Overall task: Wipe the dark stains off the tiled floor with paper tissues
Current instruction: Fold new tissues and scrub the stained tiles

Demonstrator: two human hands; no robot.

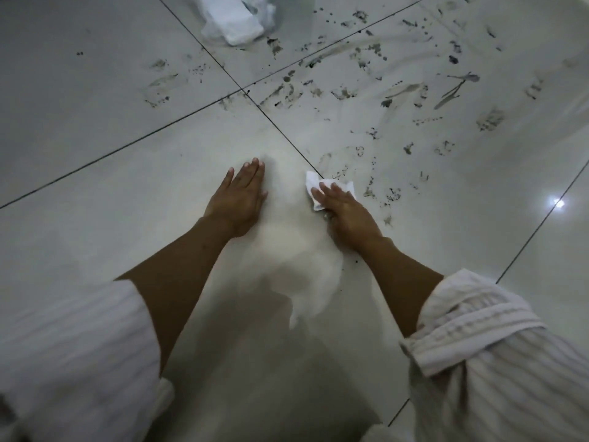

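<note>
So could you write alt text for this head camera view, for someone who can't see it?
Seen from above, a person's right hand presses a white paper tissue flat on a pale tiled floor, while the left hand rests flat beside it. Dark stains spread across the tiles beyond the hands, and a pack of tissues lies at the top edge.

Dim light, lamp glare on floor [558,203], blurred sleeves [497,362]
</note>
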